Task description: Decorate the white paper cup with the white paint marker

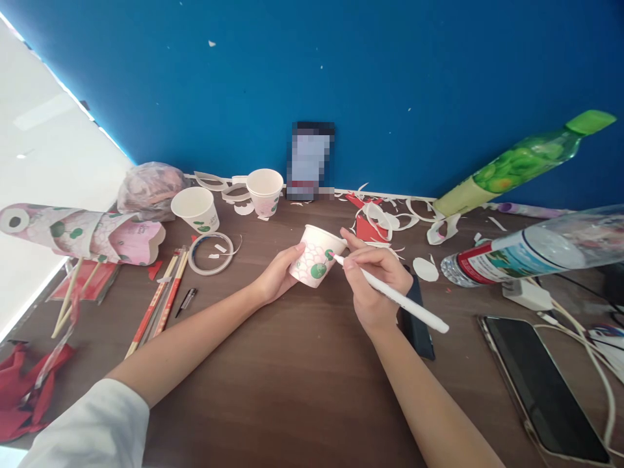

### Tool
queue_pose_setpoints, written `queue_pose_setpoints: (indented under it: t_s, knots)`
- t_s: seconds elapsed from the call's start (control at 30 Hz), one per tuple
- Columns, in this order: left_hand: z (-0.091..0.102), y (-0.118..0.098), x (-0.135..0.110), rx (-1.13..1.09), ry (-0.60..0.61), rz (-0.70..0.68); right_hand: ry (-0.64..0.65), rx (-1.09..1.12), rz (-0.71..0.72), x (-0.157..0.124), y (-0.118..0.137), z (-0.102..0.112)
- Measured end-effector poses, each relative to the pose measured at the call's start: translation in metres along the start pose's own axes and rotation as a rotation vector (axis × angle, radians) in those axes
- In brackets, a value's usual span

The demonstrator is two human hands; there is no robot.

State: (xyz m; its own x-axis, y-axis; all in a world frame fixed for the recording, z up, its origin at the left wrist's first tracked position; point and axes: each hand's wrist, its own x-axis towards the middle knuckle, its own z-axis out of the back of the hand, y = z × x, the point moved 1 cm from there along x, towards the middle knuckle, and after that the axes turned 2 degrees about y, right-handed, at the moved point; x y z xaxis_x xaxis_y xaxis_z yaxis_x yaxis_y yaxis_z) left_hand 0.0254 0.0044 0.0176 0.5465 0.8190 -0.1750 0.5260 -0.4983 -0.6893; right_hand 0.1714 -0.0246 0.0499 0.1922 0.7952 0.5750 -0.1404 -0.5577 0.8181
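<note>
My left hand [279, 275] grips a white paper cup [303, 265] from its left side, tilted a little above the table. Pink scale-like curves and green leaf prints cover the cup's side. Between the fingers of my right hand [377, 283] is a white marker pen [407, 303], its pink tip at the upper green leaf on the cup. One right fingertip is by the cup's rim. Behind stand two more paper cups: a plain-sided one with a green print [195, 207] and one with pink at its lower part [264, 188].
A tape roll [210, 253], wrapped chopsticks [166, 292] and a joined pink cup piece [97, 234] lie left. Paper scraps [385, 221] sit along the blue wall. Right are a green bottle [517, 166], a water bottle [517, 253] and a phone [543, 383]. Another phone [309, 159] leans behind.
</note>
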Motion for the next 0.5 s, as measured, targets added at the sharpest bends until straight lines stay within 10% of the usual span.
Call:
queue_pose_setpoints:
  t_s: [0.5]
  knots:
    - [0.0035, 0.0038, 0.0019, 0.010, -0.017, -0.025, -0.010, -0.022, -0.020, -0.0024, -0.0015, -0.0025]
